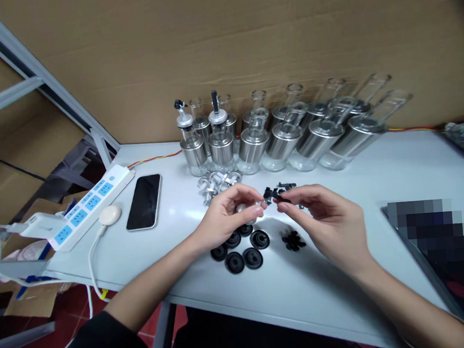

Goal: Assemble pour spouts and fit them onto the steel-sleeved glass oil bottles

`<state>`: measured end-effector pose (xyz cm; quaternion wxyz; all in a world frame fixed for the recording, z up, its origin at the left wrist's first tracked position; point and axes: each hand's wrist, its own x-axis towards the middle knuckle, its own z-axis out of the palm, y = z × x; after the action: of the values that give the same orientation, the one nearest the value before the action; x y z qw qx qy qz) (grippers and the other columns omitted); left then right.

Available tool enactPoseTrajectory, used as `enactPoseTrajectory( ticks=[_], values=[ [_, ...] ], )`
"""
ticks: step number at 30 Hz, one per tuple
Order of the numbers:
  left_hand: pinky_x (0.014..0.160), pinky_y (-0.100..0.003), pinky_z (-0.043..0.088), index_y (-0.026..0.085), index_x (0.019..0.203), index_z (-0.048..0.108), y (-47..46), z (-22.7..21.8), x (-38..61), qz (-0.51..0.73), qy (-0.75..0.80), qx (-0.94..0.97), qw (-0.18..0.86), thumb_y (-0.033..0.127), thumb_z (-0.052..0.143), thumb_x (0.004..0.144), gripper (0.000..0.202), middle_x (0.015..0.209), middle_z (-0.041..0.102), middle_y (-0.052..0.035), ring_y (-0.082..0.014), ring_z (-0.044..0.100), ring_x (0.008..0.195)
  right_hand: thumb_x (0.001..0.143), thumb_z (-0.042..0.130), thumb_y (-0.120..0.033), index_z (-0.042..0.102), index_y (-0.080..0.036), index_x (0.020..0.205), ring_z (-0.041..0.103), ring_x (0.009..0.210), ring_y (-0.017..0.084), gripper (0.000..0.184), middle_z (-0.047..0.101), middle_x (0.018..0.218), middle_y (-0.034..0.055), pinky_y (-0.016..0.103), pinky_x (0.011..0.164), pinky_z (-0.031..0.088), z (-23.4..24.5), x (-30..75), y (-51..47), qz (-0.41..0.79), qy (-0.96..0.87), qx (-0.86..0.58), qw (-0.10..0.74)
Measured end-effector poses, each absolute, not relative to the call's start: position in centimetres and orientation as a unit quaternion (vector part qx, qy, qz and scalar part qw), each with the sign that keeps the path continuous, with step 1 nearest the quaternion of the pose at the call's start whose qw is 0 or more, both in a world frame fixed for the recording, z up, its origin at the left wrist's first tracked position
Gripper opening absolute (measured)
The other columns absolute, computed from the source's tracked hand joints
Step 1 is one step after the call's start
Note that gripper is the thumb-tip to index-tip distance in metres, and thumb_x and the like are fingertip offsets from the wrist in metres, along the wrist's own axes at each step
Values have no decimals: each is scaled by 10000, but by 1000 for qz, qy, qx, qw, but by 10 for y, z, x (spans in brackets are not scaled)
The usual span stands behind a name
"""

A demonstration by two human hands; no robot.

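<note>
Above the middle of the table my two hands meet. My left hand is closed on a silver pourer cap, mostly hidden by the fingers. Between the thumb and fingers of my right hand is a small black lever, its far end at the cap's spout. Below my left hand lie several round black discs. A little heap of small black pieces sits under my right hand. More silver caps are piled behind my left hand, and other black levers lie beyond my fingertips.
Two rows of glass bottles with metal sleeves stand along the cardboard wall; two front-left ones wear pourer tops. At left are a phone, a power strip and a white round charger. A dark, partly blurred item lies at right.
</note>
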<state>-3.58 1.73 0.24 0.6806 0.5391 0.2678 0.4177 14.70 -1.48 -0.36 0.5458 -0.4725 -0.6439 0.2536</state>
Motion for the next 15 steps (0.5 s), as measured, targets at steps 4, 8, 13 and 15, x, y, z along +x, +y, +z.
enactPoseTrajectory(
  ticks=[4, 8, 13, 15],
  values=[
    [661, -179, 439, 166, 822, 617, 17, 4, -36, 415, 299, 534, 673, 376, 749, 739, 262, 800, 600, 6, -81, 554, 731, 772, 695, -119, 682, -241, 849, 648, 714, 120, 145, 699, 785, -22, 210, 668, 528, -7, 147, -15, 273, -664, -462, 521],
    [680, -203, 454, 166, 838, 645, 18, 4, -36, 426, 310, 540, 657, 420, 681, 796, 260, 806, 633, -12, -100, 577, 741, 767, 702, -115, 683, -239, 842, 653, 710, 128, 146, 702, 784, -18, 220, 667, 531, -6, 147, -16, 267, -656, -470, 527],
    [726, -230, 477, 162, 837, 632, 17, 3, -35, 424, 284, 549, 662, 364, 717, 777, 227, 808, 657, -22, -116, 618, 758, 774, 696, -114, 678, -242, 840, 650, 715, 129, 145, 695, 783, -18, 221, 653, 524, -3, 146, -17, 251, -636, -480, 550],
    [742, -236, 486, 172, 879, 616, 14, 3, -35, 422, 291, 548, 661, 323, 724, 773, 214, 817, 662, -18, -126, 637, 789, 777, 696, -119, 674, -243, 841, 645, 711, 128, 142, 692, 783, -19, 223, 651, 517, -4, 145, -17, 250, -641, -477, 547]
  ],
)
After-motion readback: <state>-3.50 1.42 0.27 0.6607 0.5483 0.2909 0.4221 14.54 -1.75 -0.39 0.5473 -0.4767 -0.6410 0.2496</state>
